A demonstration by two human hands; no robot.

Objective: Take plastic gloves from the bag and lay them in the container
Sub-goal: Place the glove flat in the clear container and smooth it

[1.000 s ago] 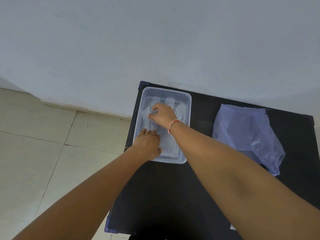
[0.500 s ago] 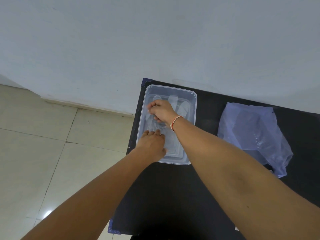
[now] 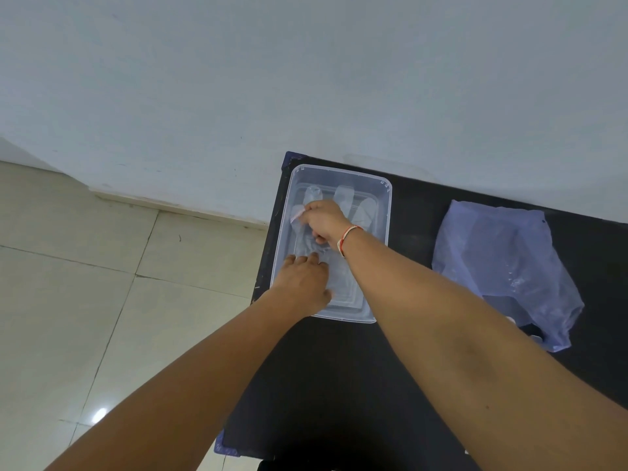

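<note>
A clear plastic container [image 3: 383, 212] sits at the far left of the black table [image 3: 339, 385]. Transparent plastic gloves [image 3: 365, 209] lie flat inside it, fingers pointing away from me. My right hand [image 3: 324, 220], with a red and white wristband, is inside the container and pinches a glove finger near the left wall. My left hand [image 3: 304, 283] lies palm down on the gloves' cuff end at the near left of the container. The pale blue plastic bag [image 3: 503, 266] lies crumpled on the table to the right.
The table's left edge runs just beside the container, with tiled floor [image 3: 85, 283] below it. A white wall [image 3: 306, 79] stands right behind the table. A small white thing peeks out under the bag's near edge.
My right hand has moved left and a little farther inside the container, taking hold of a glove finger. My left hand has stayed pressed on the gloves.
</note>
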